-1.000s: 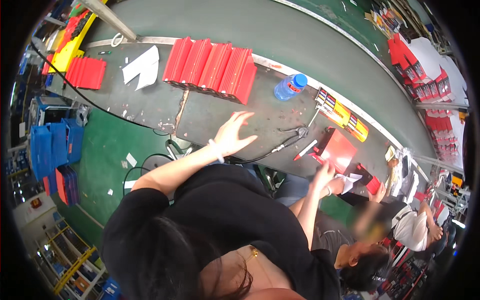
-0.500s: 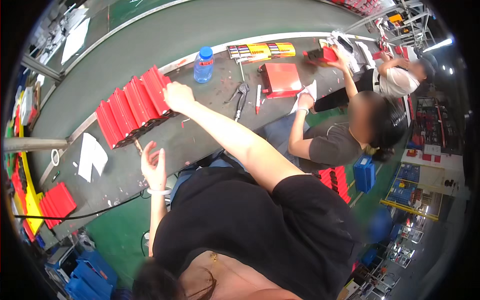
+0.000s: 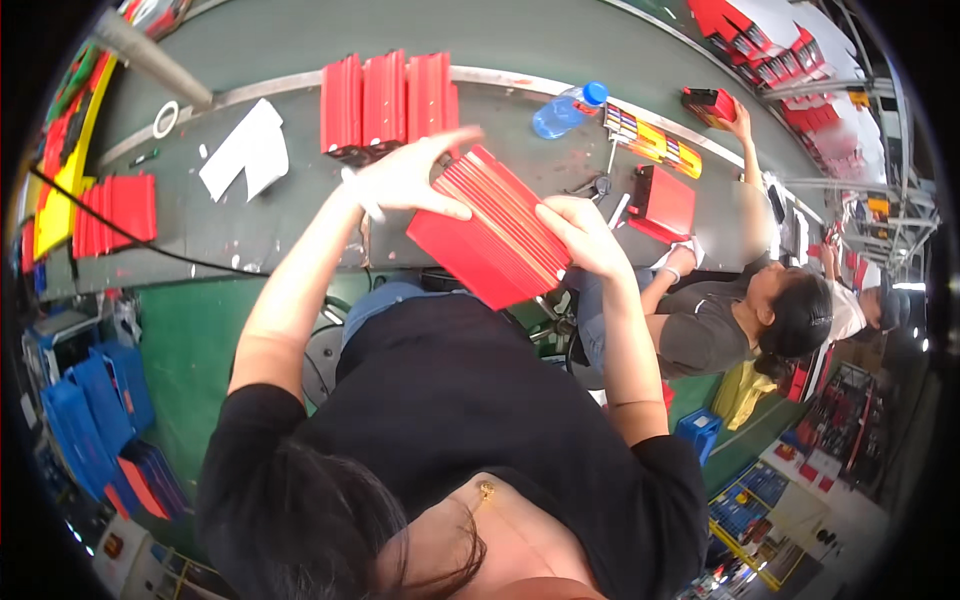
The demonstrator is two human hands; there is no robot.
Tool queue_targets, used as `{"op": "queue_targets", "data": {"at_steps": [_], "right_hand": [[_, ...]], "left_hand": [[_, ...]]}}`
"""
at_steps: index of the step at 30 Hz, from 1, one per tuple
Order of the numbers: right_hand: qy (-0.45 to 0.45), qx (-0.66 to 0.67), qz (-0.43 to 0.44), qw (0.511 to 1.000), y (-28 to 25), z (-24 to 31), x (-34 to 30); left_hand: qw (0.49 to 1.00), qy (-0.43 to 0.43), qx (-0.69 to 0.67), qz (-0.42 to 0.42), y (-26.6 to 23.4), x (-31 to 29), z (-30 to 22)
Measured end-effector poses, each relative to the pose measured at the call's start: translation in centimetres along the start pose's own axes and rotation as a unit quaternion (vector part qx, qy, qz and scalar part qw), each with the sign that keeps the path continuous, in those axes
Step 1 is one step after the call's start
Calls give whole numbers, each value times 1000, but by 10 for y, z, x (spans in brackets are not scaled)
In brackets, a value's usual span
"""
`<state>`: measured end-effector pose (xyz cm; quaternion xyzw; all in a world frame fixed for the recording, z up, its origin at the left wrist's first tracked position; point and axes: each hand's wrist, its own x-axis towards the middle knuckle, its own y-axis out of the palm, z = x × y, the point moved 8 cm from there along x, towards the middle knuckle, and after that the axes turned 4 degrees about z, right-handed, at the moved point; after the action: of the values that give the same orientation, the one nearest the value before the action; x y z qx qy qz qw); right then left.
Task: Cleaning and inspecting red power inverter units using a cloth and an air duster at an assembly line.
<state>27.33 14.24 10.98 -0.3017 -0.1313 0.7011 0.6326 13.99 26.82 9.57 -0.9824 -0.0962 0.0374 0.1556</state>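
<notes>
A red ribbed metal case (image 3: 495, 232) is held tilted above the near edge of the bench, in front of my body. My right hand (image 3: 588, 238) grips it at its right end, thumb along the ribbed side. At its upper left corner is my left hand (image 3: 405, 178), fingers spread apart and thumb lying against the case; it does not close round it. Behind my left hand a row of several similar red cases (image 3: 385, 100) stands upright on the bench.
White paper (image 3: 250, 155) lies left of the row, and more red cases (image 3: 118, 215) sit at the far left beside a black cable (image 3: 150, 243). Rightward are a blue-capped bottle (image 3: 568, 112), a single red case (image 3: 663, 203) and a seated co-worker (image 3: 700, 320) raising another unit.
My right hand has taken a red case from the row and brought it toward my body. My left hand has come up to it. The view has turned.
</notes>
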Motion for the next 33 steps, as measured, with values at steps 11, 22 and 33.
{"op": "queue_targets", "data": {"at_steps": [11, 22, 33], "right_hand": [[31, 190, -11, 981, 17, -11, -3], [-116, 199, -159, 960, -16, 61, 66], [-157, -56, -30, 986, 35, 103, 110]], "left_hand": [[964, -58, -257, -25, 25, -53, 17], [951, -69, -290, -78, 15, -76, 21], [948, -47, -300, -98, 12, -88, 25]]}}
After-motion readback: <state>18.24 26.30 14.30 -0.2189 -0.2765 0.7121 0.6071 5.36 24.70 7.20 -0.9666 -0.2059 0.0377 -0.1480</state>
